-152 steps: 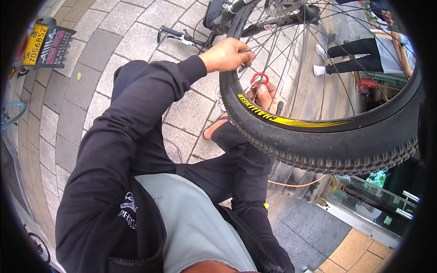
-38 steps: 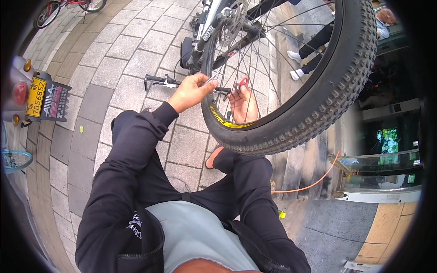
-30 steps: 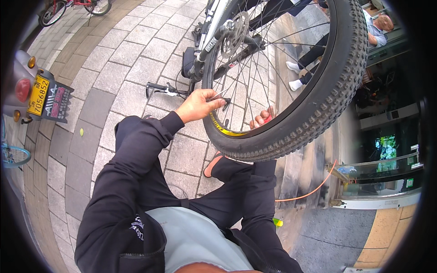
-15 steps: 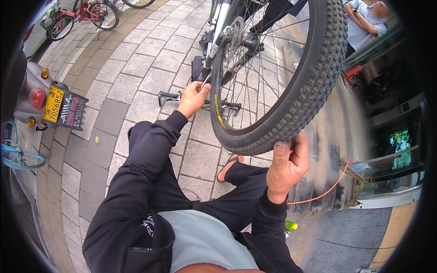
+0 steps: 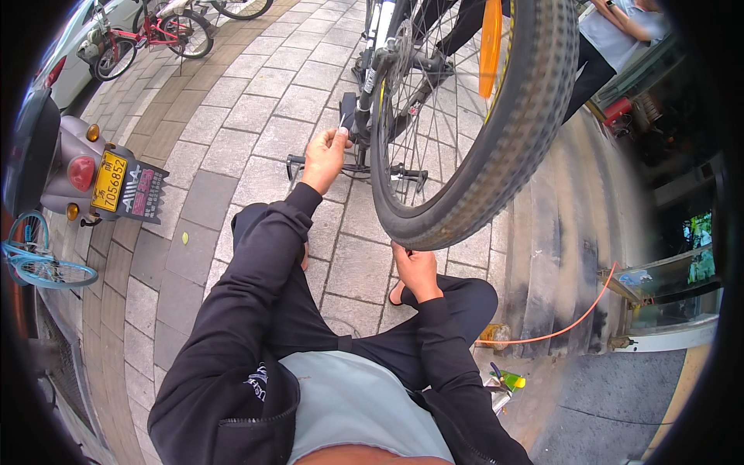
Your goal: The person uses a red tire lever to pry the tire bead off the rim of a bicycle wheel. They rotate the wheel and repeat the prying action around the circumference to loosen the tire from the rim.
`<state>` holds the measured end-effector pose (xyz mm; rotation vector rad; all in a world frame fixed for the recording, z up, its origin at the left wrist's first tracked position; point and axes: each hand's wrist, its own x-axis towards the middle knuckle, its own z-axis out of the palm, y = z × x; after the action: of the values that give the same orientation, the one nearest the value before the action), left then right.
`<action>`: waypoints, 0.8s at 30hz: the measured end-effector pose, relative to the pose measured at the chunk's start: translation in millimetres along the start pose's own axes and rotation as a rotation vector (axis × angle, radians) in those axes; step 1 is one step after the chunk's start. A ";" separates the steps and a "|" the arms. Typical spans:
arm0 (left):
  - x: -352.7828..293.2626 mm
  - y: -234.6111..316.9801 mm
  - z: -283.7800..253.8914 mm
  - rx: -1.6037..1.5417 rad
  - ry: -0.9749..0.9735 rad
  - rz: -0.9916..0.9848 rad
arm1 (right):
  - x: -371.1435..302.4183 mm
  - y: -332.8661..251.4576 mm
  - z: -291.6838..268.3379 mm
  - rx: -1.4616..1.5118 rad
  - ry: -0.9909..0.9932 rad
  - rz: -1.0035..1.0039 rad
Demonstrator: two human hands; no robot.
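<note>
A bicycle stands upside down before me, its handlebar [image 5: 404, 172] down at the paving. Its front wheel's knobbly black tyre [image 5: 508, 174] fills the upper right and looks smeared by motion; an orange reflector [image 5: 490, 50] shows among the spokes. My left hand [image 5: 323, 159] is closed in a pinch on a thin metal rod [image 5: 342, 120], beside the fork [image 5: 372, 74] and left of the wheel. Just under the tyre's lowest part is my right hand [image 5: 417, 271], fingers curled closed. What they hold, if anything, is hidden, and I cannot tell whether they touch the tyre.
A grey scooter [image 5: 81, 167] and a blue bicycle [image 5: 54, 263] stand at the left; a red bicycle [image 5: 151, 35] is farther back. Another person [image 5: 612, 46] stands at the far right. An orange hose [image 5: 570, 329] curves over the ground near the steps [image 5: 542, 287].
The wheel has turned, bringing the orange reflector into view. My right hand has moved left and lower under the tyre. My left hand still pinches the rod near the fork. The view has shifted slightly.
</note>
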<state>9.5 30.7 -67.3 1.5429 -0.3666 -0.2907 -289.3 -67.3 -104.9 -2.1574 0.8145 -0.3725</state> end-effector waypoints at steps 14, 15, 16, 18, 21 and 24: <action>-33.6 -50.3 -33.7 -0.122 0.104 -0.135 | -10.3 29.8 19.8 0.013 -0.126 -0.018; -36.6 -48.8 -34.7 -0.108 0.103 -0.137 | -9.7 27.9 19.6 0.008 -0.132 -0.031; -40.7 -50.1 -33.3 -0.097 0.099 -0.143 | -11.7 29.6 18.5 -0.004 -0.140 -0.035; -46.4 -51.2 -31.3 -0.047 0.095 -0.171 | -12.1 30.2 16.9 -0.037 -0.156 -0.029; -50.8 -52.6 -30.7 -0.018 0.083 -0.155 | -14.1 30.1 15.4 -0.101 -0.171 -0.011; -52.7 -58.6 -31.1 0.011 0.098 -0.123 | -16.0 32.0 15.2 -0.151 -0.218 0.014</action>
<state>-23.2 79.8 -128.1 1.5874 -0.1975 -0.3080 -307.5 -63.6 -139.1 -2.2815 0.7538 -0.0677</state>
